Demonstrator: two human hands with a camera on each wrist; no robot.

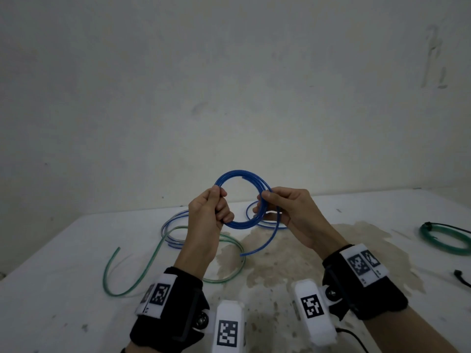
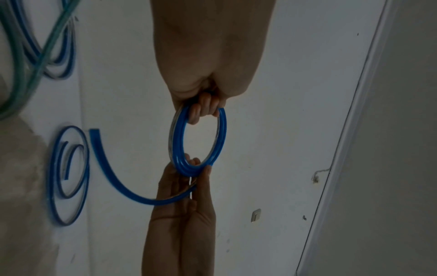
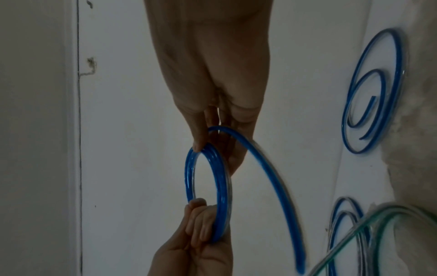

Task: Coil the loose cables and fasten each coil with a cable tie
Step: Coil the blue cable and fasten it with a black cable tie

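A blue cable coil (image 1: pixel 239 172) of several turns hangs in the air above the white table (image 1: pixel 63 253). My left hand (image 1: pixel 220 201) grips its left side with curled fingers. My right hand (image 1: pixel 264 200) pinches the right side between thumb and fingers. The loose blue tail (image 1: pixel 265 242) hangs down from under the right hand to just above the table. In the left wrist view the coil (image 2: pixel 222 130) runs from my left hand (image 2: pixel 203 110) to the right hand (image 2: pixel 191 168). In the right wrist view the coil (image 3: pixel 189 173) sits under my right hand (image 3: pixel 205 138), and the tail (image 3: pixel 272 177) curves away.
A loose green cable (image 1: pixel 112 278) and a loose blue cable (image 1: pixel 173 225) lie on the table at left. A green coil (image 1: pixel 433 242) lies at the far right, with a black cable tie (image 1: pixel 461 276) near it. A brown stain (image 1: pixel 280 261) covers the table's middle. A wall stands close behind.
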